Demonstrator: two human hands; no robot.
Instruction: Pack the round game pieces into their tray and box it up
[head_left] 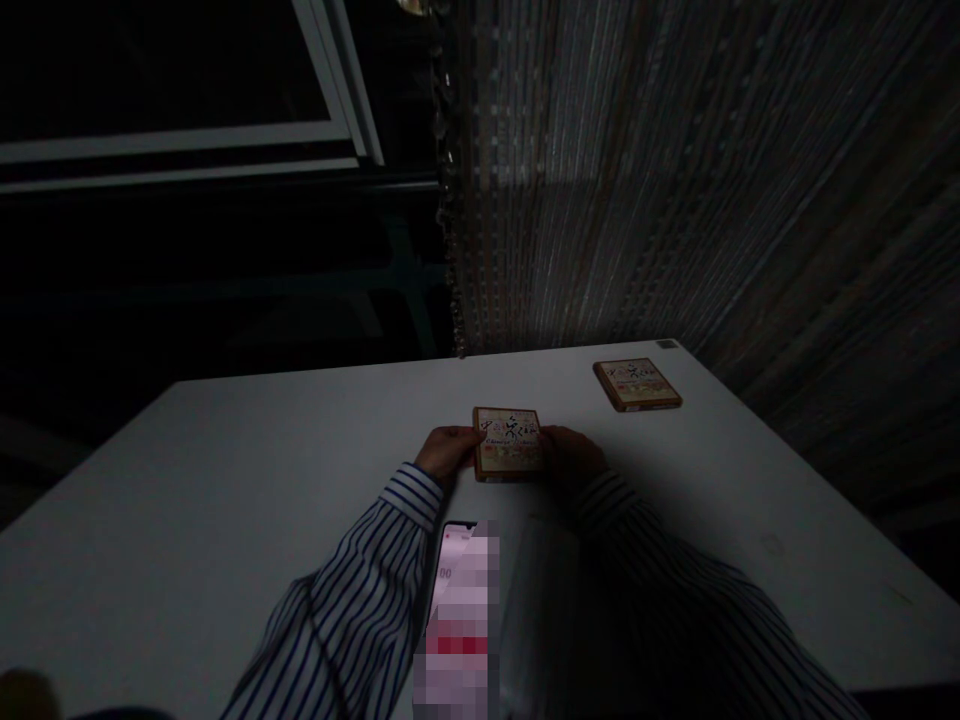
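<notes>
Over the white table, I hold a flat square box (510,443) with brown edges, a pale printed top and Chinese characters across it. My left hand (448,452) grips its left edge, fingers closed with the thumb near the top face. At the opposite edge, my right hand (574,455) is closed on the box too, though deep shadow hides most of its fingers. A second, matching box (637,385) lies flat toward the back right, apart from both hands. Between my forearms is a phone (459,560) with a lit screen, partly blurred out.
The white table (247,480) extends to both sides, its back edge near a hanging string curtain (585,200). A pale window frame (225,135) is at the upper left. A small dark square (666,344) marks the table's far right corner. Lighting is dim.
</notes>
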